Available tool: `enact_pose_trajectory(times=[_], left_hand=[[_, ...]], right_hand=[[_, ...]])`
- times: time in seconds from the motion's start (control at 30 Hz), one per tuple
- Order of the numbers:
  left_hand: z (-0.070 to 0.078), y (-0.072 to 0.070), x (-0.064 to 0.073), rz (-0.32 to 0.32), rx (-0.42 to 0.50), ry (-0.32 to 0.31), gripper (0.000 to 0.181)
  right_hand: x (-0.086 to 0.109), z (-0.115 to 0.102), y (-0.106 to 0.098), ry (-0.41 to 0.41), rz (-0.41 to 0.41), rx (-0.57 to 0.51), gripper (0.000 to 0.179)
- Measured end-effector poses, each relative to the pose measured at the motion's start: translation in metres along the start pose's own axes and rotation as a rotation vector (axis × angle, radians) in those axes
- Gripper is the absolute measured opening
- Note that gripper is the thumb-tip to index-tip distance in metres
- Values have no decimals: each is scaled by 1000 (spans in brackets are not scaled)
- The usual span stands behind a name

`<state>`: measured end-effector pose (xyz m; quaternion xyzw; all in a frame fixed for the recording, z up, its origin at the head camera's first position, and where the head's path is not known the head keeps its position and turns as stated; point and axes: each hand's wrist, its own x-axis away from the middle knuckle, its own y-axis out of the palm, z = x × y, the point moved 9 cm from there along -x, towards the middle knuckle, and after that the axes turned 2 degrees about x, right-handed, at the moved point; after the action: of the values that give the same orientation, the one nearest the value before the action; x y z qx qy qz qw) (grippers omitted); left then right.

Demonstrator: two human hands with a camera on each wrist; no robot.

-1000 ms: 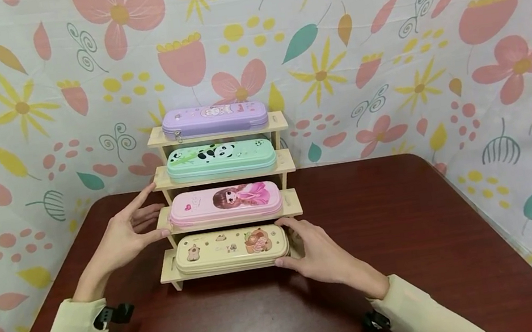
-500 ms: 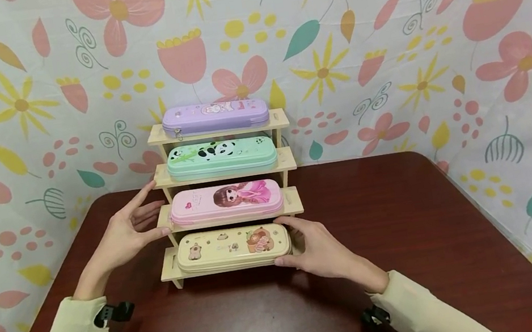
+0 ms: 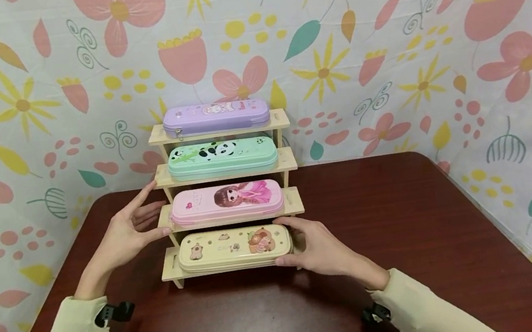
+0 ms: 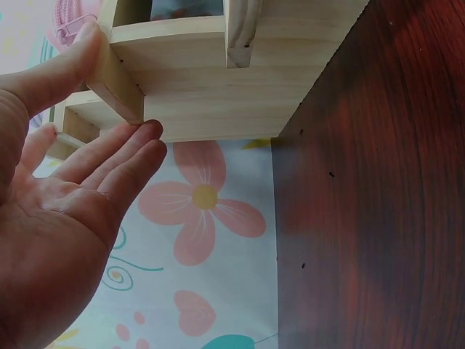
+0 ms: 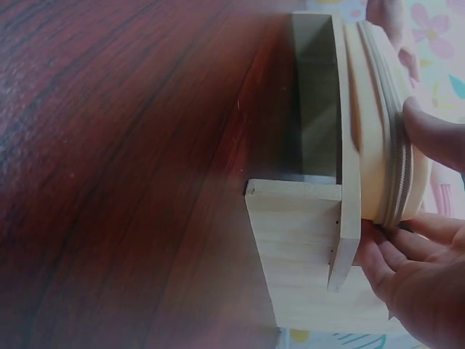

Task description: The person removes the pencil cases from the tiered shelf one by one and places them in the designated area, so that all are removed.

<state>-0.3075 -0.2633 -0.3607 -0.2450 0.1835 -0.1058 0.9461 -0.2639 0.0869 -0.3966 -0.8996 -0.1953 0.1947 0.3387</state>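
Right hand [image 3: 322,249]: keeping the same grip as a second ago, its thumb pressing the near side and its fingers curling round the right end of the yellow case [image 3: 218,258].
Yellow case: lying flat on the lowest, nearest tier of the wooden shelf [image 3: 169,265] and showing no clear shift over that second.
Left hand [image 3: 121,236]: also staying in place, spreading its thumb and index finger wide and touching the left ends of the two middle tiers.
Stillness: suggesting, as a judgement, that the right hand is steadying or finely squaring the case while the left is bracing the shelf.
Upper tiers: carrying, from near to far, the pink case [image 3: 200,205], green case [image 3: 239,161] and purple case [image 3: 197,121], with the shelf standing on the bench [image 3: 382,217].
Lettering: showing faintly on the yellow case, perhaps beginning "CAP"; the pink and purple cases are bearing writing too small to read, and no brand is reading clearly.
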Motion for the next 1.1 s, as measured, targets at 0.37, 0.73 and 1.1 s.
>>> enact_pose_trajectory(times=[0.37, 0.73, 1.1], left_hand=[[-2, 2, 0, 2, 9, 6, 102], [-2, 1, 0, 4, 13, 11, 103], [-3, 1, -1, 3, 40, 14, 103]], right_hand=[[-3, -2, 2, -41, 7, 17, 85], [-5, -3, 2, -32, 3, 2, 83], [-3, 1, 2, -44, 19, -155, 74]])
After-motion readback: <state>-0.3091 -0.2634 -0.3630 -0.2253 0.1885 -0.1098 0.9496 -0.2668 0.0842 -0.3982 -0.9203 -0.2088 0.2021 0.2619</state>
